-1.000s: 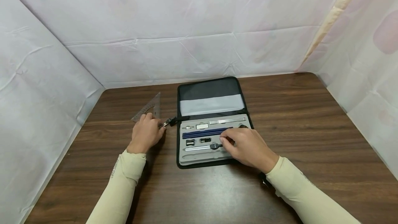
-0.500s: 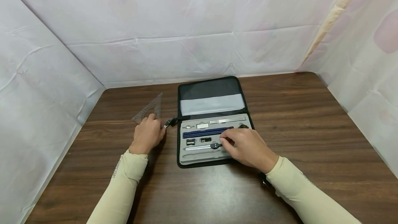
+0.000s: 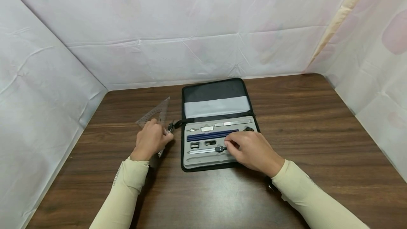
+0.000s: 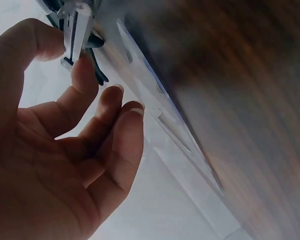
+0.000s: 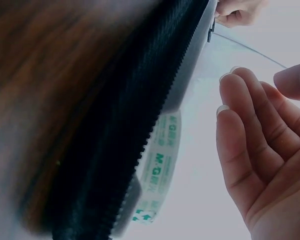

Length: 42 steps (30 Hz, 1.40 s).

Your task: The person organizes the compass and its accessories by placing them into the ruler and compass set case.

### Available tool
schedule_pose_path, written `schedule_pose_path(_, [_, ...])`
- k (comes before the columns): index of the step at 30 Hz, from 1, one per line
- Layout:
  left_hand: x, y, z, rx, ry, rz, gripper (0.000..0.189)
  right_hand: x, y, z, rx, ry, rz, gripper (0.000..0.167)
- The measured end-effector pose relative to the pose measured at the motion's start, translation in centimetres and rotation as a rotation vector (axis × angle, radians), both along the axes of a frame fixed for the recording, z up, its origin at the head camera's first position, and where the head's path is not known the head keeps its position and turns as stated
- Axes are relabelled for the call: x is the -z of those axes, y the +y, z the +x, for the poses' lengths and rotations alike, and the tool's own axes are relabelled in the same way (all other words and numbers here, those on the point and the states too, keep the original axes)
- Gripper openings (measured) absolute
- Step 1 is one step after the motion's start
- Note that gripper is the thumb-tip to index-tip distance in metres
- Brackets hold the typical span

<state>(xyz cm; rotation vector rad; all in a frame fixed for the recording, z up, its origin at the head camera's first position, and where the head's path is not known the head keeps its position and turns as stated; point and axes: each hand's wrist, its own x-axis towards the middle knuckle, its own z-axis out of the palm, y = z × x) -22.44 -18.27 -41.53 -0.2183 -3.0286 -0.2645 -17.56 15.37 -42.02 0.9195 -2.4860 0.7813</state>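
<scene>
In the head view, my left hand (image 3: 152, 140) pinches a silver drawing compass (image 3: 170, 127) with a black head. The left wrist view shows its metal part between thumb and index finger, the other fingers loosely curled. A clear set square (image 3: 163, 110) lies just beyond this hand. To the right, an unzipped black instrument case (image 3: 216, 91) lies spread flat. Above its grey tray (image 3: 203, 165) is my right hand (image 3: 254, 149), fingers loosely bent, nothing seen between them. Near its thumb, a second compass (image 3: 203, 151) lies in the tray.
Also in the tray are dark blue pencils (image 3: 206, 136), a sharpener (image 3: 194, 145), a white block (image 3: 207, 129) and a slim silver piece (image 3: 233, 123). A curved green-lettered strip (image 5: 157, 165) shows beside the zip. White sheets (image 3: 190, 59) hang round the wooden table (image 3: 305, 123).
My left hand has shifted slightly right and turned the compass, which now stands more upright, its head away from the zip strap. The set square moved slightly right. The right hand stayed still.
</scene>
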Motion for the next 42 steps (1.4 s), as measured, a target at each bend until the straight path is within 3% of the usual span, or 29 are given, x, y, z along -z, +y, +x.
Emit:
schedule_pose_path(17, [0.0, 0.6, -0.2, -0.001, -0.029, 0.017, 0.027, 0.1, 0.0, -0.1, -0.004, -0.009, 0.002, 0.008])
schedule_pose_path(31, [-0.9, 2.0, -0.3, 0.018, -0.014, 0.126, 0.016, 0.2, 0.1, 0.0, -0.004, -0.028, 0.013, 0.008])
schedule_pose_path(36, [-1.9, 3.1, 0.4, 0.073, 0.012, 0.187, 0.012, 0.1, 0.0, 0.1, -0.002, -0.025, 0.008, 0.008])
schedule_pose_path(42, [-3.0, 5.7, 1.8, 0.247, 0.185, 0.172, 0.01, 0.0, -0.1, 0.0, -0.003, -0.015, -0.028, 0.007])
